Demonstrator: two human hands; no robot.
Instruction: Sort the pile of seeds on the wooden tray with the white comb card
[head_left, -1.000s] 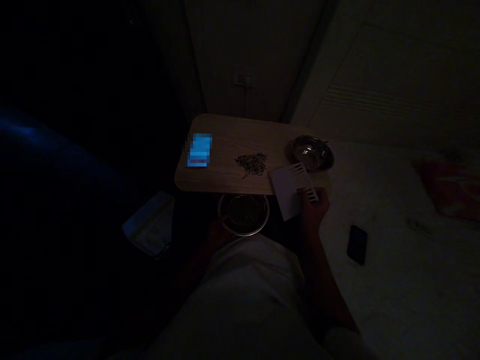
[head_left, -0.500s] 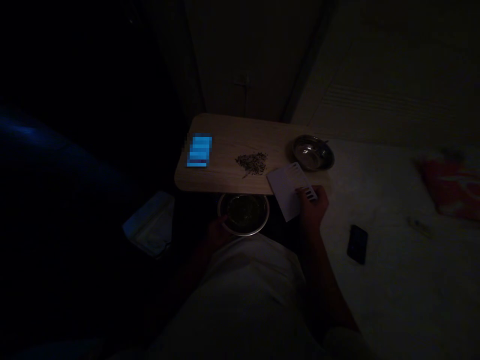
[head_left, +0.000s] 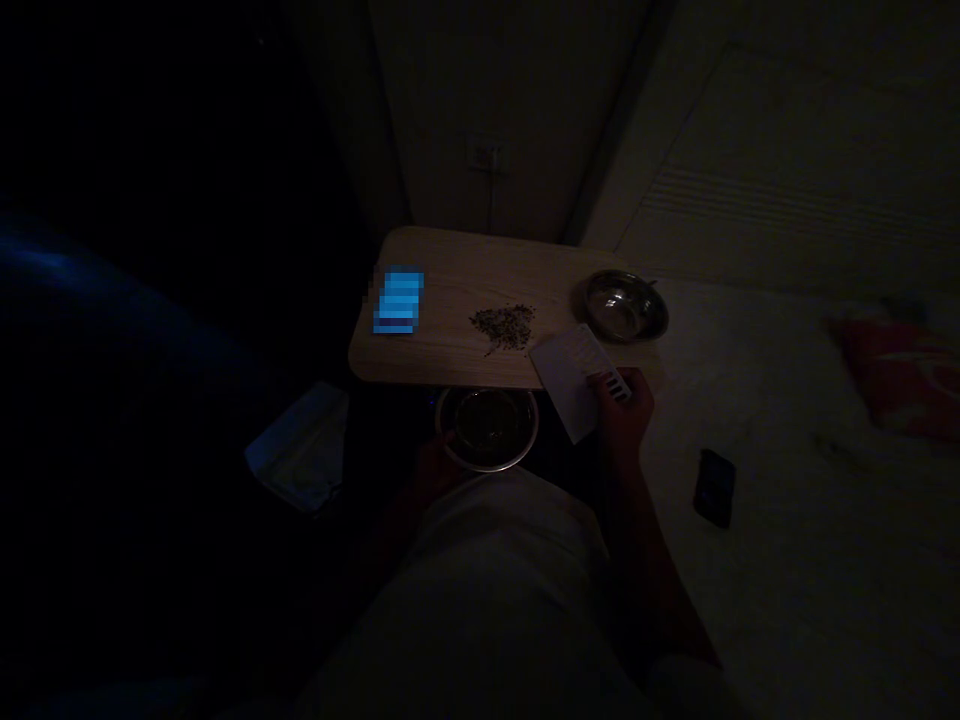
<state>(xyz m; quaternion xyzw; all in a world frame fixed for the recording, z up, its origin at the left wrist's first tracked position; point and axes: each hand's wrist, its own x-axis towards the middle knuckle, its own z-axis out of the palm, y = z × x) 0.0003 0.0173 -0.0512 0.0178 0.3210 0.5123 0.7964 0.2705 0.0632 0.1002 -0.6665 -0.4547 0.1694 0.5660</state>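
Observation:
In dim light, my left hand (head_left: 436, 462) grips the rim of a metal bowl (head_left: 487, 466) held just below the table's front edge. My right hand (head_left: 628, 410) is closed on a flat white card (head_left: 566, 385) with dark stripes along one side. The card's far corner lies over the edge of the wooden table (head_left: 442, 360). A scattered pile of small dark and pale grains (head_left: 506, 328) is spread on the tabletop, left of the card. Behind the card stands a second metal bowl (head_left: 626, 305), shiny inside. What the held bowl contains is too dark to make out.
A lit blue screen (head_left: 399, 302), pixelated, lies at the table's left end. A dark phone (head_left: 715, 488) rests on the pale surface at right, with a red package (head_left: 900, 375) beyond it. A pale bag (head_left: 300, 445) is low on the left. A wall socket (head_left: 486, 153) holds a plug.
The card in my right hand has shifted very slightly left, toward the grains. My left hand and the bowl it grips stay in place.

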